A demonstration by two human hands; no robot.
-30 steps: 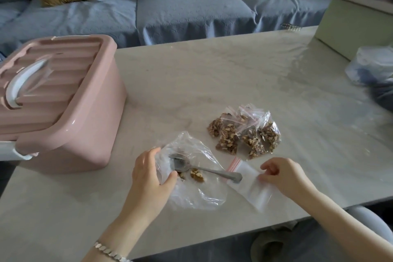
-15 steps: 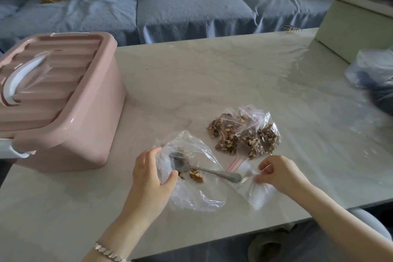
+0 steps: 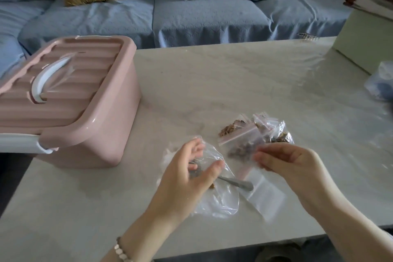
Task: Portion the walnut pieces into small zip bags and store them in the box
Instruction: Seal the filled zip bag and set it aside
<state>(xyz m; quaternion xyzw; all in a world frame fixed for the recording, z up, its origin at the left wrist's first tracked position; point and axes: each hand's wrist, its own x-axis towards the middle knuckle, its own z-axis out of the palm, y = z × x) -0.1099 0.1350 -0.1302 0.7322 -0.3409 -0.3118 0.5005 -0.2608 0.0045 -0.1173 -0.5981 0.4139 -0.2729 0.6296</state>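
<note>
Lifts an empty zip bag [image 3: 239, 136] just beyond the spoon [image 3: 240, 183] in a pinch of the right hand [image 3: 291, 164], loosens the left hand [image 3: 187, 174] to half-spread, seemingly empty fingers above the spoon, leaves few walnut pieces [image 3: 212, 185] touching the spoon, likely readying another portion.
</note>
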